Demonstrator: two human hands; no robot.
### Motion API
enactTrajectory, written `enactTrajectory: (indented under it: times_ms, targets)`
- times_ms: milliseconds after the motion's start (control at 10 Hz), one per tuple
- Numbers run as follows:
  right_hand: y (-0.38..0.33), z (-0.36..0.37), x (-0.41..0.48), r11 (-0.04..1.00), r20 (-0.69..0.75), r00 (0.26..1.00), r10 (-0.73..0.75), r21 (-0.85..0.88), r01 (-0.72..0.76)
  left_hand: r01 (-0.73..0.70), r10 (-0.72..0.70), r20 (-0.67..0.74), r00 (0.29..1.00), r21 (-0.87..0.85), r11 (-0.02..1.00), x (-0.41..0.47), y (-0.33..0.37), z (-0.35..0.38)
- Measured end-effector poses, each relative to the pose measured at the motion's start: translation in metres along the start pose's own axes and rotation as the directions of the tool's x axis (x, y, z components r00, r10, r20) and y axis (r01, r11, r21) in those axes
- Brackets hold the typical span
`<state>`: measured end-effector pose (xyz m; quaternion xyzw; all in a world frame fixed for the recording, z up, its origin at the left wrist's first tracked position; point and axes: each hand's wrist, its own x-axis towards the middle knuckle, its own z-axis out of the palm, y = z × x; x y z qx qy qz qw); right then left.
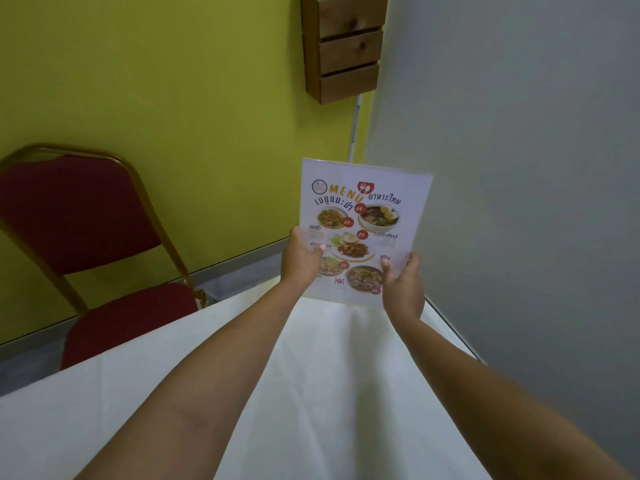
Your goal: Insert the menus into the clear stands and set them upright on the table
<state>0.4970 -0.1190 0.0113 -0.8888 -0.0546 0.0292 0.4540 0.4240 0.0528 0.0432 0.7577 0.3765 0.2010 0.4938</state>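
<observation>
A colourful printed menu [367, 216] sits inside a clear stand whose glossy edge shows along the top right. It stands upright at the far end of the white table [332, 375], its lower edge at the cloth. My left hand [301, 259] grips its left side with the thumb on the front. On the lower right side my right hand [403, 289] holds it, fingers curled around the edge. Both arms reach forward over the table. The base of the stand is hidden behind my hands.
A red padded chair with a gold frame [86, 237] stands left of the table against a yellow-green wall. A grey wall [519, 168] runs close along the table's right side. A wooden slatted rack [343, 46] hangs on the wall above the menu.
</observation>
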Motion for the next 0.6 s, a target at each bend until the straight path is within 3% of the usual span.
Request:
enactTrajectory:
  times_ms: [300, 400, 500, 600]
  targets:
    - [0.002, -0.003, -0.006, 1.000, 0.039, 0.999, 0.001, 0.010, -0.001, -0.024, 0.020, 0.048, 0.999, 0.093, 0.995, -0.009, -0.005, -0.001]
    - [-0.002, -0.006, -0.006, 0.999, 0.099, 0.995, 0.033, 0.000, -0.033, 0.055, -0.096, 0.140, 0.986, 0.267, 0.962, -0.013, -0.002, -0.009]
    - [0.000, -0.013, -0.011, 0.999, 0.127, 0.992, 0.008, -0.052, -0.002, -0.006, -0.098, 0.184, 0.978, 0.496, 0.868, -0.027, -0.006, -0.018]
    - [-0.001, -0.020, -0.024, 0.984, 0.174, 0.985, 0.009, -0.176, 0.022, -0.066, -0.046, 0.168, 0.985, 0.607, 0.792, -0.043, -0.011, -0.029]
